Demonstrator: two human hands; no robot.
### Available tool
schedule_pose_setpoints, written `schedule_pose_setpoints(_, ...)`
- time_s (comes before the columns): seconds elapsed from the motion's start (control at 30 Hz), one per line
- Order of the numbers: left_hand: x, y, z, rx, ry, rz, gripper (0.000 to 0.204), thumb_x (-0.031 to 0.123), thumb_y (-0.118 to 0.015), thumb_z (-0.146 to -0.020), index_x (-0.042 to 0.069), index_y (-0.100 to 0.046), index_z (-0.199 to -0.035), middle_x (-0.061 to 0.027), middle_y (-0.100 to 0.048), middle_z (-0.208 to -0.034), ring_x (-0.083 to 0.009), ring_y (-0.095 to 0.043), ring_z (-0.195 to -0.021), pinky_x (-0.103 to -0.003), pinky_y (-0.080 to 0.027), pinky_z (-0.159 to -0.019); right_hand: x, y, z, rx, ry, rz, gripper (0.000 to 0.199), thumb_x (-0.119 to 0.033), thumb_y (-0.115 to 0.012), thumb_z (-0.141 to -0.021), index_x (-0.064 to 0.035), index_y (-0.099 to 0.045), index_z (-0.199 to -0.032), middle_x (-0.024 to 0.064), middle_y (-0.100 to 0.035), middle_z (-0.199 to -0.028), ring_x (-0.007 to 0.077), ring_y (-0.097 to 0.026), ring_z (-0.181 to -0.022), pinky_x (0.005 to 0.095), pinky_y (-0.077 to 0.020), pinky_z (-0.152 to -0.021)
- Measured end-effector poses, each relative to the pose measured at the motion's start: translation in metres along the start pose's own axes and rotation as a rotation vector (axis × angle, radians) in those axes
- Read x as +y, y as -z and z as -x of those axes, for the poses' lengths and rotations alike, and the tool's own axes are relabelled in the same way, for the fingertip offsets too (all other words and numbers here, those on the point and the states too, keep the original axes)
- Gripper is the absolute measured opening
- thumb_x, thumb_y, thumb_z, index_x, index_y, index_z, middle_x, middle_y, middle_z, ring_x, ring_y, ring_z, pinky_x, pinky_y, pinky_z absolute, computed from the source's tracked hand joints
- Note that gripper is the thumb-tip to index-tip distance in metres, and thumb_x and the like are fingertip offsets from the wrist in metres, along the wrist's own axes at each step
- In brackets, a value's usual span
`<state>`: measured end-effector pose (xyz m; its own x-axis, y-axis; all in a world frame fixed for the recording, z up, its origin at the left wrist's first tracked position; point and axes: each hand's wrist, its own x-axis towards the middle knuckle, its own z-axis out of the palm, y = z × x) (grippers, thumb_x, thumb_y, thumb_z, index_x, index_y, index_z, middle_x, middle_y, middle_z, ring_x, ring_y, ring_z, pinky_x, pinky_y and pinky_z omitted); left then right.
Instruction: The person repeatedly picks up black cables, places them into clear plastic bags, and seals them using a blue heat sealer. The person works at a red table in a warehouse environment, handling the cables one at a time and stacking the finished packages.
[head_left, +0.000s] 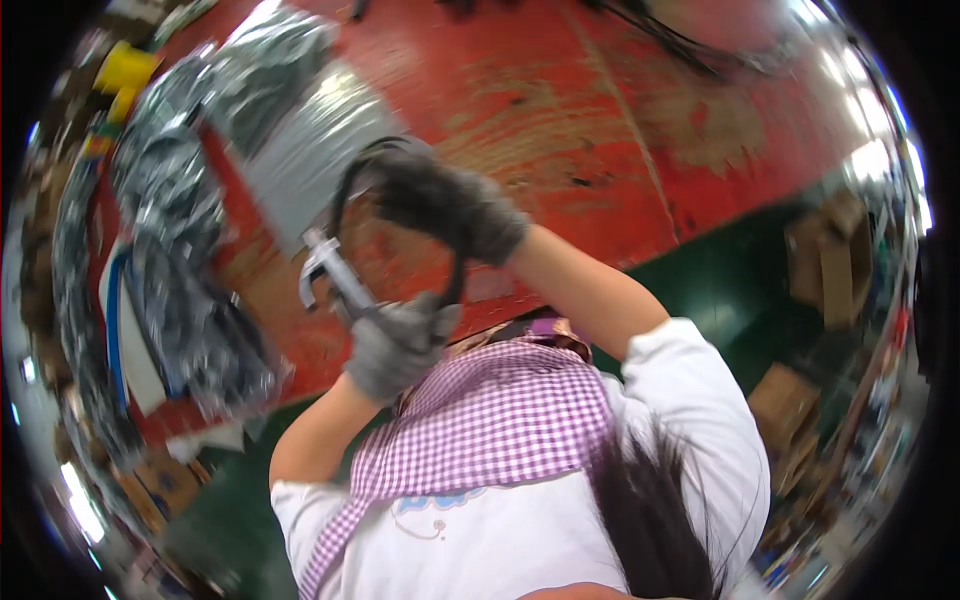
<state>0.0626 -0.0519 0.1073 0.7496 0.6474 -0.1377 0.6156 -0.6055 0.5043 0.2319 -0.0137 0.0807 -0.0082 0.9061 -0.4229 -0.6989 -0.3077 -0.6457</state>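
Left hand (400, 345) and right hand (450, 205), both grey-gloved, hold a looped black hose (457, 283) above the worktop (560, 140), near its front edge.
The slim hose carries a silver fitting (342, 270) with a curved lever, gripped by the left hand, forearm angled up; the blurred right hand closes on the loop, forearm reaching leftward. Plastic-wrapped packages (175, 190) lie toward the worktop's left edge.

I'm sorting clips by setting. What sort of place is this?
Probably a workshop or packing area: there is a worn red table, plastic bags lying on it, and cardboard boxes standing around it.
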Motion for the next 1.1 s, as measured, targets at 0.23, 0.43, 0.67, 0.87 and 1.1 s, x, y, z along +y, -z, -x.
schedule_pose_setpoints(0.23, -0.033, -0.066, 0.023, -0.071, 0.171, -0.065, 0.031, 0.034, -0.054, -0.082, 0.004, -0.057, -0.09, -0.0148, -0.059, -0.081, -0.0294, -0.058, -0.077, -0.043, -0.044, -0.067, 0.043, 0.071, -0.02, 0.275, 0.65, 1.878, 0.046, -0.045, -0.059, -0.076, -0.0066, -0.054, -0.1, 0.0139, -0.056, -0.102, 0.0325, -0.052, -0.095, 0.043, -0.0401, -0.079)
schedule_pose_setpoints(0.43, -0.112, -0.044, 0.006, 0.583, 0.696, -0.412, 0.069, 0.034, -0.059, -0.074, -0.001, -0.033, -0.127, -0.0229, -0.044, -0.119, -0.0364, -0.043, -0.11, -0.045, -0.033, -0.095, 0.082, 0.075, -0.025, 0.115, 0.82, 2.036, 0.045, -0.027, -0.049, -0.082, -0.0028, -0.045, -0.119, 0.0156, -0.047, -0.121, 0.0315, -0.042, -0.114, 0.0438, -0.0274, -0.099)
schedule_pose_setpoints(0.67, -0.078, -0.073, -0.019, 0.244, 0.496, -0.152, 0.083, 0.041, -0.061, -0.068, -0.001, -0.026, -0.132, -0.0238, -0.039, -0.124, -0.0386, -0.037, -0.115, -0.049, -0.027, -0.098, 0.106, 0.061, -0.036, 0.096, 0.746, 1.958, 0.05, -0.026, -0.045, -0.082, 0.0062, -0.041, -0.12, 0.0239, -0.039, -0.127, 0.0352, -0.033, -0.123, 0.046, -0.0153, -0.106)
schedule_pose_setpoints(0.87, -0.11, -0.055, 0.0, 0.335, 0.625, -0.207, 0.071, 0.045, -0.063, -0.069, 0.022, -0.036, -0.131, -0.0215, -0.035, -0.129, -0.0386, -0.032, -0.119, -0.05, -0.026, -0.098, 0.089, 0.078, -0.025, 0.056, 0.814, 1.95, 0.049, -0.033, -0.049, -0.081, -0.0024, -0.046, -0.12, 0.0179, -0.044, -0.125, 0.0337, -0.035, -0.122, 0.0439, -0.0167, -0.107)
schedule_pose_setpoints(1.1, -0.107, -0.061, 0.025, 0.61, 0.585, -0.152, 0.06, 0.041, -0.066, -0.07, 0.015, -0.049, -0.121, -0.0165, -0.043, -0.121, -0.0334, -0.039, -0.112, -0.043, -0.032, -0.094, -0.049, 0.086, -0.139, 0.19, 0.739, 2.133, 0.025, -0.024, -0.054, -0.082, -0.006, -0.054, -0.1, 0.0115, -0.055, -0.102, 0.0262, -0.051, -0.096, 0.0385, -0.0407, -0.086)
